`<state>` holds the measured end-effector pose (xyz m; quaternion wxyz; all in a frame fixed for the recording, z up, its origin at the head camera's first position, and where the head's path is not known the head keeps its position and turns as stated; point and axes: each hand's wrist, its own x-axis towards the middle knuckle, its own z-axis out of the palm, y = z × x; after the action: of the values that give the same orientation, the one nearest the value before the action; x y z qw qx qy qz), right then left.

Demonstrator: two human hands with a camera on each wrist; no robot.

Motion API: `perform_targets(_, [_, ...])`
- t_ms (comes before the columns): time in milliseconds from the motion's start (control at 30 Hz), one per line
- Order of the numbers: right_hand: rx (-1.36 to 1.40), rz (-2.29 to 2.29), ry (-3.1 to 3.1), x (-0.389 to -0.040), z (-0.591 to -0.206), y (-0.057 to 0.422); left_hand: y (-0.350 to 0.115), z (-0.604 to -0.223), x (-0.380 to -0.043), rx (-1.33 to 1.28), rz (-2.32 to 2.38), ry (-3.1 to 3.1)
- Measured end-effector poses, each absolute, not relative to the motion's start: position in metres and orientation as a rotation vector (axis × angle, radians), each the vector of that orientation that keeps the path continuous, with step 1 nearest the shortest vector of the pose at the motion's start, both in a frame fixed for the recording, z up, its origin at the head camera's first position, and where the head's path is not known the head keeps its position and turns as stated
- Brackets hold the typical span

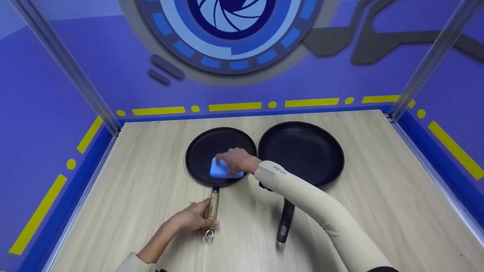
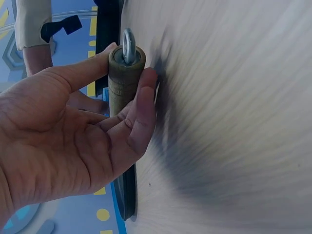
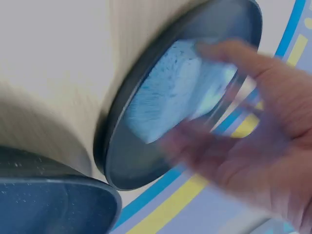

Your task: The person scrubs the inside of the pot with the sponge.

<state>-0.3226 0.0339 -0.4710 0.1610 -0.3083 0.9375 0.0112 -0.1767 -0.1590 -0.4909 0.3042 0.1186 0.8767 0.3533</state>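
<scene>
A shallow black frying pan [image 1: 200,147] lies on the table, its wooden handle [image 1: 214,204] ending in a metal ring. My left hand [image 1: 194,215] grips that handle; in the left wrist view thumb and fingers [image 2: 144,114] lie around its ring end. Over the pan's lower right part, my right hand [image 1: 235,160] pinches a light blue cloth [image 1: 218,170] against the cooking surface. The right wrist view is blurred around the hand, but the cloth [image 3: 168,92] appears creased between thumb and fingers. My right forearm crosses above a second pan.
A larger, deeper black frying pan [image 1: 302,151] sits right beside the first, with its black handle [image 1: 286,223] toward me. Both stand on a pale wooden table [image 1: 151,162]. Blue printed panels [image 1: 113,64] with metal posts wall in the back and sides.
</scene>
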Motion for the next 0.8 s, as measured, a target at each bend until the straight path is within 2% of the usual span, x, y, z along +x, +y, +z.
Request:
perform_targets(100, [-1.059,0.025,2.631,-0.319,-0.468,0.033,-0.158,-0.49,-0.175,0.265,0.932,2.346])
perform_targets(233, [-1.155,-0.016,2.671,-0.319,-0.458,0.047,-0.158,-0.49,-0.173,0.27,0.989,2.319])
perform_targets(400, [-1.157,-0.067,2.762,-0.323,-0.438,0.097,-0.156,-0.493,-0.179,0.278,1.024,2.32])
perform_targets(700, [-1.199,-0.027,2.957,-0.324,-0.426,0.179,-0.155,-0.485,-0.178,0.282,0.53,2.661])
perform_targets(800, [-1.18,-0.038,2.993,-0.322,-0.421,0.202,-0.149,-0.48,-0.171,0.251,0.553,2.857])
